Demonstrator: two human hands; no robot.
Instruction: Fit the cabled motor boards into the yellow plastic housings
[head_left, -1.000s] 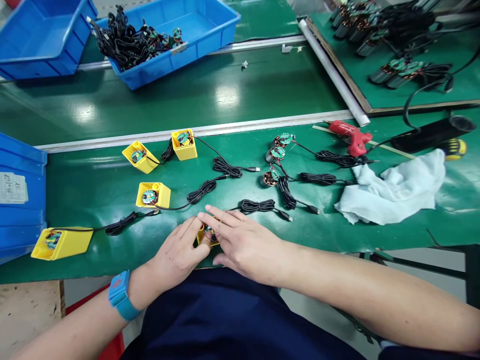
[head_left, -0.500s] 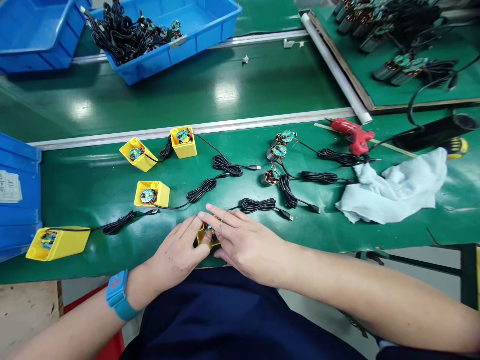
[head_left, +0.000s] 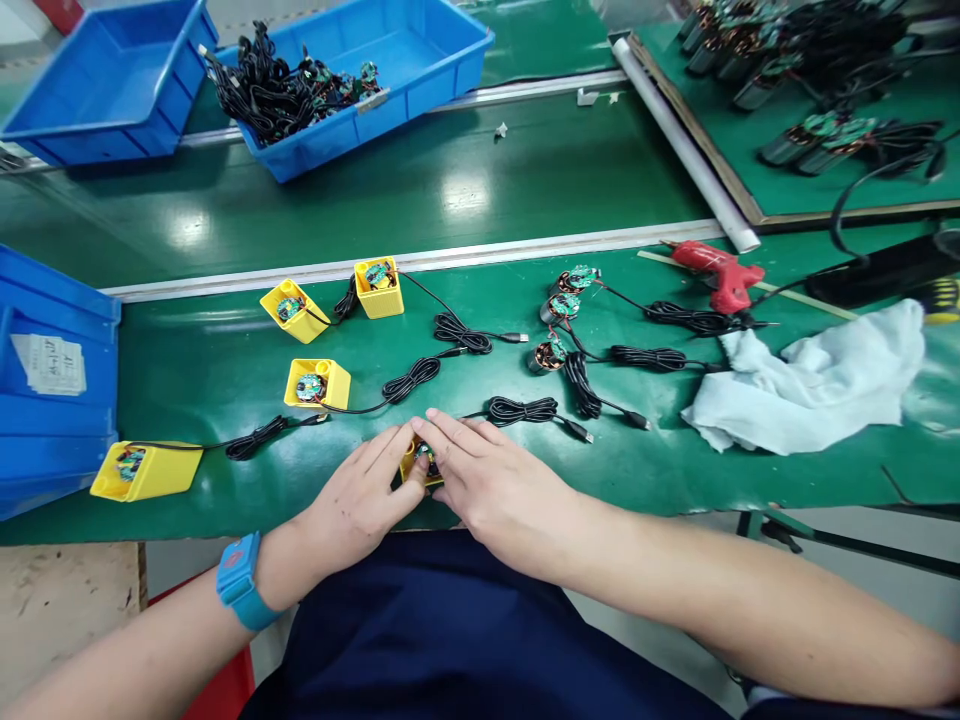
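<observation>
Close to the table's front edge, my left hand (head_left: 366,492) and my right hand (head_left: 499,487) are closed around a yellow plastic housing (head_left: 409,474). Inside it sits a motor with a green circuit board (head_left: 424,455), partly covered by my fingers. My left thumb presses at the board, while the right fingers lie over the housing's far side and hide much of it. A coiled black USB cable (head_left: 523,410) runs from behind the right hand. A blue wrist strap circles my left wrist.
Several filled yellow housings (head_left: 330,385) with cables lie to the left. Beyond my right hand are three motors (head_left: 547,356), a red glue gun (head_left: 716,272) and a pale cloth (head_left: 817,385). Blue bins (head_left: 60,400) stand left and behind; a white tube (head_left: 686,140) lies at the back right.
The whole view has shifted slightly, with the table's things appearing a little further right. Both hands stay on the yellow housing in nearly the same pose.
</observation>
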